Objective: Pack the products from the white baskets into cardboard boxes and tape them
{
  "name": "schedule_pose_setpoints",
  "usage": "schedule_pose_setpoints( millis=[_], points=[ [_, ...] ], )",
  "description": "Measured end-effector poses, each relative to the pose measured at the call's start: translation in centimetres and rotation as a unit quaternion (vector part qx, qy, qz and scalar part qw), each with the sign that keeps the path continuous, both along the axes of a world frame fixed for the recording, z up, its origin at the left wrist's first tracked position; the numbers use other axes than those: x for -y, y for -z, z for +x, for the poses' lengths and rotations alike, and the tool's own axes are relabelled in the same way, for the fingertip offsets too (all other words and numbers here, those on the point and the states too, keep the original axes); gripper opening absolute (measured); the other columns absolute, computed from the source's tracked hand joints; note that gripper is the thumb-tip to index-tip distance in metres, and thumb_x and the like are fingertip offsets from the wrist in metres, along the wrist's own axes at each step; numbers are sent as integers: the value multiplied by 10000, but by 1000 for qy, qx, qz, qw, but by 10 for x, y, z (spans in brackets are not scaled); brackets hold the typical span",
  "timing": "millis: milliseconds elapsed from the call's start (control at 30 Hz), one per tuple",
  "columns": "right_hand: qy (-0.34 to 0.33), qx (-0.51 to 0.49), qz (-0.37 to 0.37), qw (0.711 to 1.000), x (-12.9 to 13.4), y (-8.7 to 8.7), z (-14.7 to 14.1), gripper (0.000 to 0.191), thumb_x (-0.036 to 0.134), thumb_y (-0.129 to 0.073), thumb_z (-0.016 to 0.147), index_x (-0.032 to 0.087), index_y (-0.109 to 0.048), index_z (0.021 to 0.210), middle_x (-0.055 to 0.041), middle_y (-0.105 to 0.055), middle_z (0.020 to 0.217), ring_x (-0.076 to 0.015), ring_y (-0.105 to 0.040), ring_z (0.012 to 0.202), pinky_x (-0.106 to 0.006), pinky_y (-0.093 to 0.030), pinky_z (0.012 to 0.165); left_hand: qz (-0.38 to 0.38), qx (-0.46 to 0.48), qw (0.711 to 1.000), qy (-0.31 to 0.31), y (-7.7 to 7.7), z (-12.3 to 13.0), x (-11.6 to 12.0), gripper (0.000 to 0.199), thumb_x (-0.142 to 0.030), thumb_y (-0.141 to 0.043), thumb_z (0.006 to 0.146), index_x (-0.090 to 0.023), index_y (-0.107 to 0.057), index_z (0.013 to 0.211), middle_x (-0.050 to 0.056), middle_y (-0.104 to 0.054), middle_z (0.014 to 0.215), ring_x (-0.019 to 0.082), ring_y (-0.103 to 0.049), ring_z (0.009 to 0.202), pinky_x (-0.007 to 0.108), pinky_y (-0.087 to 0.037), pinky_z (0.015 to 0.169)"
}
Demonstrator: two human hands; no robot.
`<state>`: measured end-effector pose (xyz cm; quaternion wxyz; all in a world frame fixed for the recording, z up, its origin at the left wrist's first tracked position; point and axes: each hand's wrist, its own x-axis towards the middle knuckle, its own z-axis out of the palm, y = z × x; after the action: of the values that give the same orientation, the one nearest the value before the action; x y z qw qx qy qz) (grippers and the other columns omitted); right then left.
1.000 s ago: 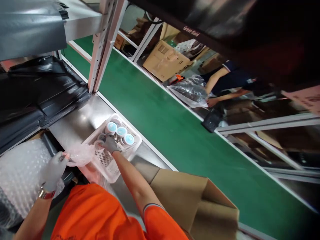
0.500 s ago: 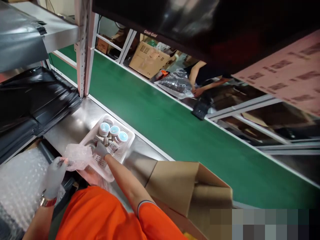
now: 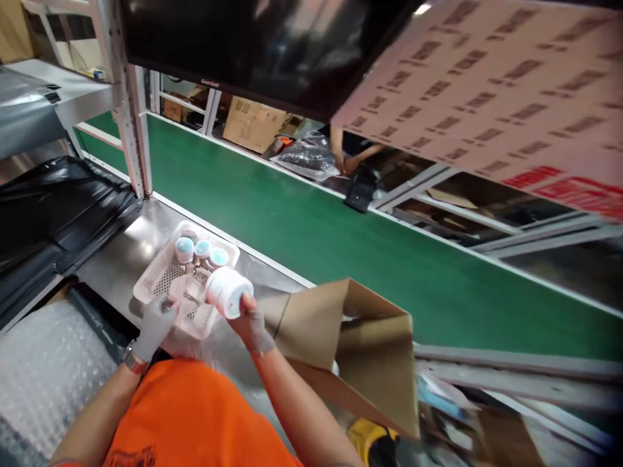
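Note:
My right hand (image 3: 253, 324), in a pale glove with bare fingertips, grips a white cylinder (image 3: 226, 290) that looks like a jar or a stack of round tubs. It is tilted above the right side of a white perforated plastic basket (image 3: 152, 272). My left hand (image 3: 156, 324), gloved too, pinches a piece of bubble wrap (image 3: 183, 295) over the near side of the basket. Several round containers with light-blue tops (image 3: 202, 249) stand at the basket's far end. Small items lie beside them, too blurred to name.
An open cardboard box (image 3: 316, 318) stands right of the basket. Bubble wrap sheeting (image 3: 48, 363) lies at left, below black plastic bags (image 3: 58, 207). A green conveyor belt (image 3: 272, 214) runs beyond the metal table. A dark monitor (image 3: 253, 52) hangs overhead. A co-worker's hands (image 3: 345, 162) are across the belt.
My right hand has come out of the basket holding the white cylinder and moved right. My left hand has carried the bubble wrap rightward over the basket. The view has shifted right.

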<state>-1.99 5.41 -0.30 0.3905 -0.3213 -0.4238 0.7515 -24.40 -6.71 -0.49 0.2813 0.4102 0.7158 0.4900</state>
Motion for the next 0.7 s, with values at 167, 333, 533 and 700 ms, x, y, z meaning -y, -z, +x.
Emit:
schedule_pose_setpoints(
  millis=[167,333,533,700],
  points=[
    [-62,17,18,998,56,-9,31,610,790,-906,706,255,-810,986,-97,-817,964,-356,-774,1081,-484,-673,958,45,42,994,93,5,64,-21,183,-369,-635,879,-217,-712,811,60,-782,818,228,-699,799,322,-520,722],
    [80,62,-11,995,64,7,60,565,759,-888,755,254,-772,982,-83,-813,992,-295,-739,960,-436,-653,901,32,8,996,82,0,98,-21,268,-433,-623,951,-238,-634,767,25,-707,766,204,-638,773,305,-488,731],
    [167,5,-68,984,101,30,107,579,705,-988,627,282,-699,897,-26,-767,933,-245,-687,851,-408,-624,836,14,-21,992,125,6,126,-13,332,-482,-629,975,-242,-613,747,1,-667,735,190,-608,742,303,-440,719],
    [189,-130,-143,963,111,36,112,607,824,-898,638,290,-614,694,5,-644,696,-212,-582,702,-405,-615,775,-2,-26,981,191,22,147,-6,299,-475,-622,953,-233,-694,793,24,-719,763,206,-640,745,309,-443,715]
  ],
)
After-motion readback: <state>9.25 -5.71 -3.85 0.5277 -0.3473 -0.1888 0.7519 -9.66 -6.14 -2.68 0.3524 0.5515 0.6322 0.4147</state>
